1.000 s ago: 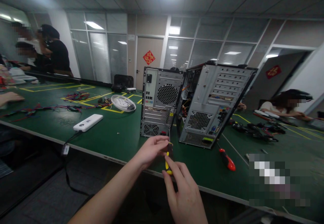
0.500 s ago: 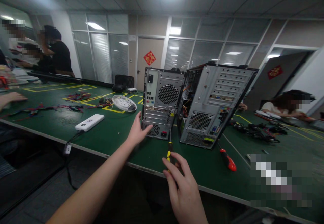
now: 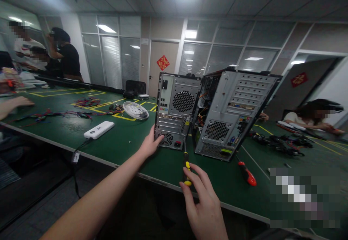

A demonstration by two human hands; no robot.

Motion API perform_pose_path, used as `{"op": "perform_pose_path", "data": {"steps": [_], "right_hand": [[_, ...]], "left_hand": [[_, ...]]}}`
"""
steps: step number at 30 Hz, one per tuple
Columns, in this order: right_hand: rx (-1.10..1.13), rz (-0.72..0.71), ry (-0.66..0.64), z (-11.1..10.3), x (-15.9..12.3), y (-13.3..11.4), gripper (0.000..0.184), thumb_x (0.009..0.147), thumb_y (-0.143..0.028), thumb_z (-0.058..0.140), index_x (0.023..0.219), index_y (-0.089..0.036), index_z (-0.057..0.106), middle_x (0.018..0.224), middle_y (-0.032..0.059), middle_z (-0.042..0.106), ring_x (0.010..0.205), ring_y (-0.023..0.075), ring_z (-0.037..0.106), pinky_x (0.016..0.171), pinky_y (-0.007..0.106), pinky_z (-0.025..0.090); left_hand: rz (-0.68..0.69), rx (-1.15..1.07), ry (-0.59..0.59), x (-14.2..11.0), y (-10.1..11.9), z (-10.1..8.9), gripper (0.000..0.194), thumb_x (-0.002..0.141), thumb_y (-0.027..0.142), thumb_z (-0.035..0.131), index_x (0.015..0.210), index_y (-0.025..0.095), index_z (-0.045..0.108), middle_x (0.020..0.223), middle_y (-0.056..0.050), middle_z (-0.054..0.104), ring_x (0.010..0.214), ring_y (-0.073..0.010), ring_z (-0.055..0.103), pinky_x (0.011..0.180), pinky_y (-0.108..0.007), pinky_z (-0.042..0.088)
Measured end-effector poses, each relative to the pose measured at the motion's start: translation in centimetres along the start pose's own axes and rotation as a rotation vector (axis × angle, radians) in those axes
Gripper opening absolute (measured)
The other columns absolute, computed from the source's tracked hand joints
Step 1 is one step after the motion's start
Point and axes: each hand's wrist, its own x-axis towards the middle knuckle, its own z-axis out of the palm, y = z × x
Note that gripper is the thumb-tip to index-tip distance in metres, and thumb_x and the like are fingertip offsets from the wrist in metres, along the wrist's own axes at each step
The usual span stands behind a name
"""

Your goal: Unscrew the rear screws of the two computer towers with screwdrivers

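Two computer tower cases stand on the green table with their backs to me. My left hand point(image 3: 150, 144) grips the lower left corner of the left case point(image 3: 176, 109), fingers wrapped round its edge. My right hand point(image 3: 202, 203) holds a yellow-and-black screwdriver point(image 3: 186, 164) by the handle; its shaft points up at the bottom of the left case's rear panel. The right case point(image 3: 233, 113) leans to the right with its side open and wiring showing inside.
A red-handled screwdriver point(image 3: 247, 174) lies on the green table point(image 3: 127, 142) right of the cases. A white device point(image 3: 99, 130) with a cable, a white fan grille point(image 3: 135, 110) and loose wires lie to the left. Other people are at the far left and right.
My left hand let go of the screwdriver, moved up and left, and now holds the left case's lower corner. My right hand kept the screwdriver, its tip now at the case's rear.
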Motion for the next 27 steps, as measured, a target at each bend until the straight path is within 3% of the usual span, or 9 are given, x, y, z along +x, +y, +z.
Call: {"op": "perform_pose_path", "data": {"steps": [6,15,21,27], "right_hand": [[-0.024,0.04,0.036,0.19,-0.02,0.39,0.023,0.098,-0.028,0.063,0.12,-0.023,0.064,0.131,0.012,0.065,0.12,0.0272,0.067,0.099,0.042,0.059],[-0.002,-0.015,0.007,0.15,0.02,0.44,0.023,0.1,-0.025,0.058,0.119,-0.026,0.072,0.134,0.0118,0.061,0.103,0.022,0.071,0.088,0.035,0.062],[0.005,-0.013,-0.025,-0.23,0.13,-0.14,0.032,0.101,-0.022,0.054,0.131,-0.027,0.066,0.142,0.0119,0.058,0.115,0.0227,0.069,0.095,0.035,0.061],[0.013,-0.01,-0.001,-0.28,0.14,-0.09,0.03,0.101,-0.021,0.053,0.127,-0.025,0.068,0.139,0.0119,0.061,0.118,0.0233,0.069,0.094,0.033,0.061]], "left_hand": [[-0.003,0.048,-0.016,0.1,-0.29,0.12,0.075,0.092,0.039,0.063,0.158,0.025,0.032,0.147,-0.012,0.061,0.134,-0.029,0.059,0.116,-0.046,0.041],[-0.008,0.089,-0.035,0.21,-0.62,0.16,0.074,0.093,0.041,0.06,0.158,0.023,0.03,0.148,-0.013,0.059,0.135,-0.0287,0.058,0.116,-0.047,0.041],[-0.022,0.1,-0.033,0.18,-0.56,0.14,0.072,0.093,0.042,0.06,0.157,0.023,0.031,0.146,-0.012,0.061,0.133,-0.0286,0.06,0.115,-0.047,0.043],[-0.014,0.102,-0.033,0.17,-0.44,0.11,0.073,0.093,0.041,0.059,0.158,0.023,0.031,0.147,-0.013,0.06,0.135,-0.0291,0.058,0.116,-0.047,0.042]]}}
